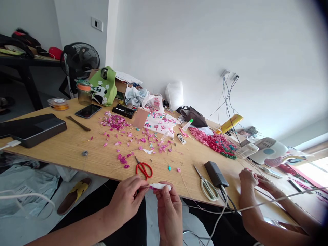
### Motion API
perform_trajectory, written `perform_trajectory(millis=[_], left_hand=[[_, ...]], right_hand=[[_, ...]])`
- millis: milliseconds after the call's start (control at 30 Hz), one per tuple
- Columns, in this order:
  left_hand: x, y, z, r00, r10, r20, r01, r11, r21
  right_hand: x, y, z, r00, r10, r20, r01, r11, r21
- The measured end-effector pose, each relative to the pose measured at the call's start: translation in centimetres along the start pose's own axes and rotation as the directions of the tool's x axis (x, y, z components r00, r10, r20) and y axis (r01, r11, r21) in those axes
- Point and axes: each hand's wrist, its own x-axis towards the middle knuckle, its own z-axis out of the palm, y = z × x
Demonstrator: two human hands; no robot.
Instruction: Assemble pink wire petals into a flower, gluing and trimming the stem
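Note:
My right hand (pixel 169 208) is closed around a small white tube (pixel 161 186), its tip pointing left. My left hand (pixel 128 195) pinches something small right at that tip; a bit of pink shows there, but the fingers hide most of it. Both hands are just off the table's front edge, above the lap. On the wooden table (pixel 110 167) ahead lie red-handled scissors (pixel 144 169). Beyond them are scattered pink petals (pixel 116 121), a turquoise leaf-shaped piece (pixel 169 168) and a pink ring-like bead (pixel 178 169) on a thread.
Pale-green-handled scissors (pixel 208 188) and a black power adapter (pixel 216 173) with cables lie to the right. A co-worker's hands (pixel 252 178) are beyond them. A phone (pixel 88 111), a black box-like device (pixel 38 130) and a heap of red strands (pixel 215 141) are also on the table.

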Motion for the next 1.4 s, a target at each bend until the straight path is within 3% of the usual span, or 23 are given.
perform_trajectory(millis=[167,300,367,467,600,733,833,967,1400], left_hand=[[-0.4,-1.2,0.2,0.985,0.172,-0.001,-0.170,0.972,0.164],[-0.4,-1.4,0.3,0.981,0.193,-0.006,-0.190,0.971,0.148],[-0.2,-1.0,0.2,0.992,0.124,-0.005,-0.124,0.988,0.089],[0.5,-0.3,0.0,0.992,-0.122,0.024,0.124,0.984,-0.124],[1.5,-0.1,-0.1,0.887,-0.429,0.170,0.459,0.783,-0.421],[1.8,0.0,-0.1,0.773,-0.573,0.274,0.623,0.601,-0.502],[1.8,0.0,-0.1,0.740,-0.603,0.297,0.655,0.549,-0.519],[1.7,-0.1,0.1,0.742,-0.606,0.286,0.650,0.548,-0.526],[1.6,-0.2,0.1,0.761,-0.591,0.267,0.631,0.579,-0.516]], right_hand=[[-0.1,0.1,0.0,1.000,0.004,0.002,-0.004,1.000,0.020],[0.0,0.2,0.1,1.000,0.023,0.016,-0.023,1.000,0.008],[0.0,0.2,0.1,1.000,0.027,-0.009,-0.028,0.999,-0.027],[-0.1,0.2,0.0,0.996,-0.008,-0.088,-0.003,0.993,-0.120],[-0.6,0.1,-0.1,0.982,-0.144,-0.123,0.086,0.919,-0.385],[-1.0,0.0,0.2,0.937,-0.340,-0.075,0.210,0.725,-0.655],[-1.2,0.1,0.5,0.895,-0.446,0.009,0.303,0.593,-0.746],[-1.3,0.4,0.7,0.865,-0.492,0.098,0.369,0.491,-0.789],[-1.5,0.3,1.2,0.807,-0.560,0.190,0.455,0.383,-0.804]])
